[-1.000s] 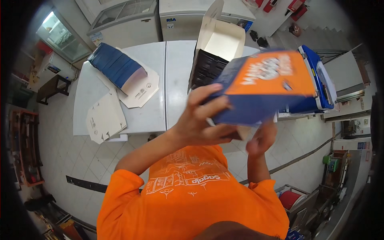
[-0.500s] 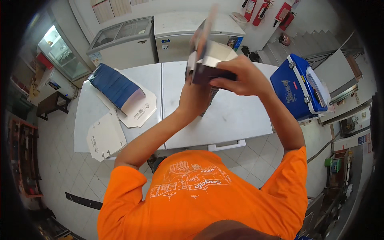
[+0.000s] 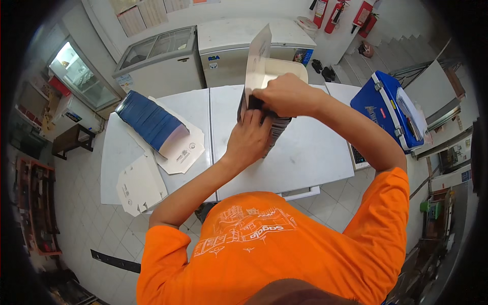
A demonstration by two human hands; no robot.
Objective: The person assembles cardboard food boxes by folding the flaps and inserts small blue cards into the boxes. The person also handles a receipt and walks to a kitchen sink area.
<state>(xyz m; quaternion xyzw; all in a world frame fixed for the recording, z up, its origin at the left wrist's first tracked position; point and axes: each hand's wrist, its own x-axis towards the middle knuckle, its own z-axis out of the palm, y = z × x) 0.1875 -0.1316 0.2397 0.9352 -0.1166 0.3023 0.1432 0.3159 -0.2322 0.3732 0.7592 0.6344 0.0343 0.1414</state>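
Note:
A paperboard box (image 3: 288, 68), pale inside and dark outside, stands at the far side of the white worktop with its lid panel (image 3: 258, 56) upright. Beneath it is a dark stack of nested boxes (image 3: 278, 133). My left hand (image 3: 250, 134) grips the near left side, fingers against the dark wall. My right hand (image 3: 288, 95) is closed on the box's near edge, by the base of the lid. At the left lies a row of blue nested paperboard pieces (image 3: 151, 121), on flat pale blanks (image 3: 187, 153). Another flat blank (image 3: 140, 184) overhangs the front edge.
The white worktop (image 3: 305, 152) has a seam left of my hands. A blue cooler box (image 3: 378, 104) with papers on its lid stands at the right. Chest freezers (image 3: 223, 58) line the wall beyond. A dark stool (image 3: 73, 134) is at the left.
The box, raised and tilted before, is lower now with its lid panel upright. My right hand has moved left and curled at its edge; my left hand's fingers now show on the near side.

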